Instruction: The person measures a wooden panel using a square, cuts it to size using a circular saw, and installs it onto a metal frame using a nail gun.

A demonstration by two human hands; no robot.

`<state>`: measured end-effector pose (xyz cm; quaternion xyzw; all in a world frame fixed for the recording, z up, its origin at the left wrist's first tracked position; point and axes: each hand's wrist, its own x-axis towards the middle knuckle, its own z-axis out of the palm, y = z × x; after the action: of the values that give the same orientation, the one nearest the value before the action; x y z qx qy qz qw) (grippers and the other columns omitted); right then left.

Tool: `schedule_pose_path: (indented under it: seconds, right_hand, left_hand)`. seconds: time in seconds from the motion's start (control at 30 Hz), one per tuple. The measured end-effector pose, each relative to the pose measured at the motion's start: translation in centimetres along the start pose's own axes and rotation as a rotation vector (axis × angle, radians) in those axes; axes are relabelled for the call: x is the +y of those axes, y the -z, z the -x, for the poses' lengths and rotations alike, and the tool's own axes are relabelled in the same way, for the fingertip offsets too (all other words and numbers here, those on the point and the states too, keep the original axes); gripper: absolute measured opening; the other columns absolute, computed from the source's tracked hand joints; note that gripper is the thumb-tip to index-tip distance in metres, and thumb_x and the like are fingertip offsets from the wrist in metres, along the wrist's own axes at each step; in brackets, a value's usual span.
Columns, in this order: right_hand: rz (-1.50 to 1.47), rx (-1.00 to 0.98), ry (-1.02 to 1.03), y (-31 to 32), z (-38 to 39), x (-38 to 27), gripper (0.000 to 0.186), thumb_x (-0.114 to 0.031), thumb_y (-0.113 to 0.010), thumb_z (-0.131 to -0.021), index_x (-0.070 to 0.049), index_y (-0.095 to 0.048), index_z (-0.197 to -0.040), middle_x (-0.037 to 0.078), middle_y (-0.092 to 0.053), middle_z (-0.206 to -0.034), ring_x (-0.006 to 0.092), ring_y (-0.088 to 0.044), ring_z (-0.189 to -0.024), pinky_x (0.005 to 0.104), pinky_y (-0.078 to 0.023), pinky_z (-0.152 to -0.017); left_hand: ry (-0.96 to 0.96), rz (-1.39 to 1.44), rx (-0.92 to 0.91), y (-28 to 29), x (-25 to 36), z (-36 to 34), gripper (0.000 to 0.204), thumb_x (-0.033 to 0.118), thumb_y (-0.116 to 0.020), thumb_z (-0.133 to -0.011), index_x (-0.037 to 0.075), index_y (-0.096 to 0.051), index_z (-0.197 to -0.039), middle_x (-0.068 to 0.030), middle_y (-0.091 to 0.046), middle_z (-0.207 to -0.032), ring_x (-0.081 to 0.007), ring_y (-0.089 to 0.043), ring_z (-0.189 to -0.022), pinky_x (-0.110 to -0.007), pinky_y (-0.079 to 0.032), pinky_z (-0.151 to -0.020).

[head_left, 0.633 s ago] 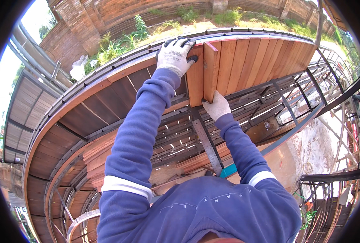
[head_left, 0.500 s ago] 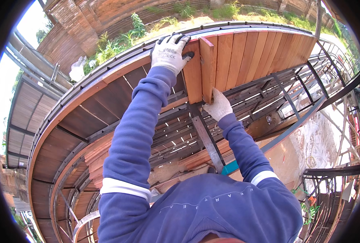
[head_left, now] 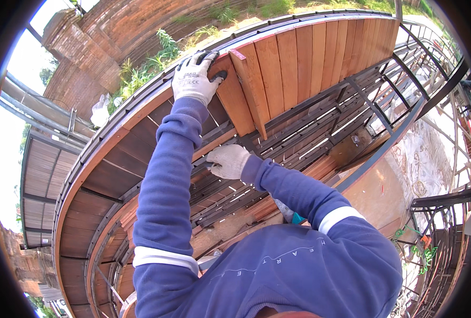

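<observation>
My left hand [head_left: 195, 79], in a white glove with black-coated fingertips, is closed over the top of a reddish-brown wooden plank [head_left: 231, 98]. Its fingers reach across the upper rim and the thumb presses on the plank's face. Against that plank's right side stands a second plank [head_left: 250, 98], turned on edge. My right hand [head_left: 229, 161], also gloved, is below the planks' lower ends, beside the dark metal rails. Its fingers are curled toward the left; whatever they hold, if anything, is hidden.
A row of fitted planks [head_left: 320, 58] curves away to the right. Dark panels [head_left: 132, 151] line the curve on the left. Black metal braces [head_left: 371, 106] cross the right side. Loose boards [head_left: 320, 172] lie lower in the frame. A brick wall [head_left: 113, 42] and plants stand beyond.
My right hand has left the lower end of the on-edge plank and moved left and down. That plank now leans more. My left hand stays on the plank's top as the view shifts.
</observation>
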<state>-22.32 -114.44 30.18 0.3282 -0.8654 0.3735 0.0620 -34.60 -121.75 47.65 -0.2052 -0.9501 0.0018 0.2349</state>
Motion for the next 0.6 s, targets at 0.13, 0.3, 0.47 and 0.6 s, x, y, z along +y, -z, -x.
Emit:
schedule_pose_path:
  seconds: [0.13,0.3,0.47,0.6]
  right_hand:
    - [0.05,-0.071,0.033,-0.3,-4.8,-0.3,0.027,-0.032,-0.059,-0.091,-0.007,-0.069,-0.092,0.016,-0.07,-0.087,0.0362,-0.068,-0.085,0.0467,-0.054,-0.077]
    - [0.296,-0.16,-0.086,3.6,-4.5,4.8,0.029,-0.032,-0.055,-0.093,-0.007,-0.07,-0.092,0.016,-0.07,-0.088,0.0359,-0.069,-0.086,0.0474,-0.055,-0.077]
    - [0.281,-0.082,-0.067,2.6,-3.5,4.4,0.027,-0.031,-0.057,-0.092,-0.006,-0.068,-0.092,0.014,-0.069,-0.087,0.0348,-0.068,-0.084,0.0458,-0.055,-0.076]
    - [0.354,-0.347,0.158,2.6,-4.9,-0.8,0.027,-0.03,-0.058,-0.091,-0.006,-0.069,-0.095,0.014,-0.071,-0.089,0.0341,-0.069,-0.084,0.0461,-0.055,-0.075]
  left_hand:
    - [0.002,-0.019,0.009,0.1,-0.9,0.4,0.067,0.048,-0.072,-0.085,0.03,-0.05,-0.146,-0.0012,-0.05,-0.146,-0.0236,-0.044,-0.138,-0.04,-0.033,-0.117]
    - [-0.022,-0.02,0.001,-0.3,-0.3,0.2,0.066,0.05,-0.071,-0.086,0.03,-0.051,-0.145,-0.0009,-0.05,-0.146,-0.0231,-0.043,-0.138,-0.04,-0.032,-0.117]
    - [-0.026,-0.012,0.015,-0.5,-0.3,0.1,0.065,0.05,-0.071,-0.085,0.029,-0.053,-0.143,-0.0018,-0.05,-0.146,-0.0233,-0.042,-0.138,-0.041,-0.032,-0.117]
    - [-0.006,0.025,0.009,-0.5,-0.8,0.2,0.064,0.047,-0.073,-0.084,0.027,-0.054,-0.142,-0.003,-0.051,-0.144,-0.0246,-0.042,-0.138,-0.041,-0.031,-0.117]
